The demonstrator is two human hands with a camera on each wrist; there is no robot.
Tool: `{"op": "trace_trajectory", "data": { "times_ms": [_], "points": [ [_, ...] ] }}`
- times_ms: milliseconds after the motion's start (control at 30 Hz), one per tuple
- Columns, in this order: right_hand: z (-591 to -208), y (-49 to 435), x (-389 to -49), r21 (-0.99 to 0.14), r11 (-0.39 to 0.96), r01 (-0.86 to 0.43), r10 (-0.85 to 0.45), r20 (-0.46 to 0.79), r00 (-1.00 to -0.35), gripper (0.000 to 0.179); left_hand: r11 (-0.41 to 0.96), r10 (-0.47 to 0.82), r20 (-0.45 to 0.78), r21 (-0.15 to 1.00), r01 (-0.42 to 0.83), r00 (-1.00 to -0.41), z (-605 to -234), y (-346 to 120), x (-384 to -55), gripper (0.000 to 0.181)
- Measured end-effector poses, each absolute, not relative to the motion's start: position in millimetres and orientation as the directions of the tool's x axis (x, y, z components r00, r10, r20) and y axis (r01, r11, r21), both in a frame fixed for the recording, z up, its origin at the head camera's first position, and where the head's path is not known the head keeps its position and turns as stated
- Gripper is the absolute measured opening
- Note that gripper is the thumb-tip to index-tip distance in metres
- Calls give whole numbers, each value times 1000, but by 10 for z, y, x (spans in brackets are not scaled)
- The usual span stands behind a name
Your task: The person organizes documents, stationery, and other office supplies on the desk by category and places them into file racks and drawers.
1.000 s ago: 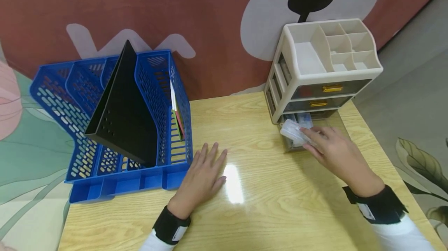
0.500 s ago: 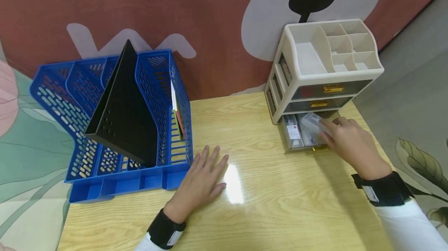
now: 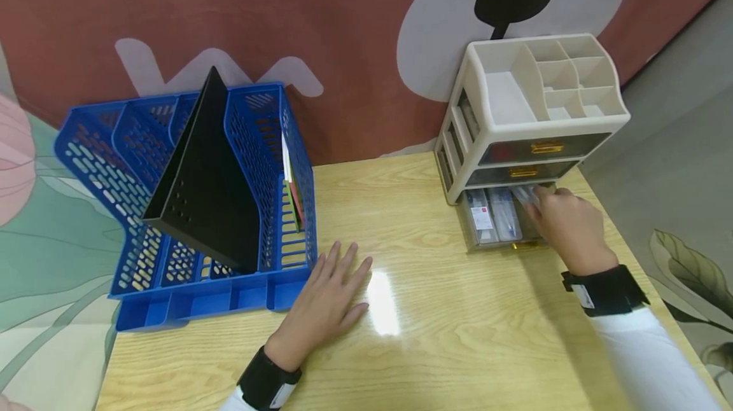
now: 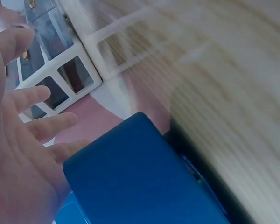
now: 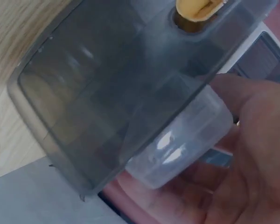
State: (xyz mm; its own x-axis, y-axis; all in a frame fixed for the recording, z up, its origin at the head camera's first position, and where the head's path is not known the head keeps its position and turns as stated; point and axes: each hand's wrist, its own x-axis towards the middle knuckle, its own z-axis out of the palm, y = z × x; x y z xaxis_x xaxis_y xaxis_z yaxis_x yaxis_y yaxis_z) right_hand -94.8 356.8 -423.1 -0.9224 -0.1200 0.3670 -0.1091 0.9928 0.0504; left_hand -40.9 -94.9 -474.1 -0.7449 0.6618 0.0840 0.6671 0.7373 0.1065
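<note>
My right hand (image 3: 567, 226) grips a small clear plastic box (image 5: 186, 140) between thumb and fingers, at the right part of the pulled-out bottom drawer (image 5: 93, 102). In the right wrist view the box is partly behind the drawer's smoky front wall. In that drawer lie a clear case with a white label (image 3: 482, 217) and, beside it, another clear case (image 3: 505, 215). My left hand (image 3: 321, 312) rests on the table with fingers spread, close to the right front corner of the blue file rack (image 3: 300, 252).
The white drawer cabinet (image 3: 498, 109) has open compartments on top and two closed drawers with gold handles. A black folder (image 3: 212, 188) leans in the file rack, with thin coloured booklets (image 3: 293, 191) to its right. A curtain (image 3: 366, 48) hangs behind the wooden table (image 3: 424, 360).
My right hand has carried the clear box from over the drawer's left side to its right side and back toward the cabinet. The left hand stays almost still.
</note>
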Motion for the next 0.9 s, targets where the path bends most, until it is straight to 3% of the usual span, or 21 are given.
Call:
{"op": "trace_trajectory", "data": {
  "times_ms": [200,433,900],
  "points": [
    [-4314,3477,-1017,99,995,-12,-52,408,-912,41,734,664,101,102,672,-741,-4748,-949,-397,76],
    [-4358,3477,-1029,-18,998,64,66,135,-989,36,733,663,98,112,670,-742,-4742,-944,-369,75],
    [-4441,3556,-1075,-97,995,-10,-7,38,-999,49,743,652,89,121,658,-753,-4763,-953,-369,73]
  ]
}}
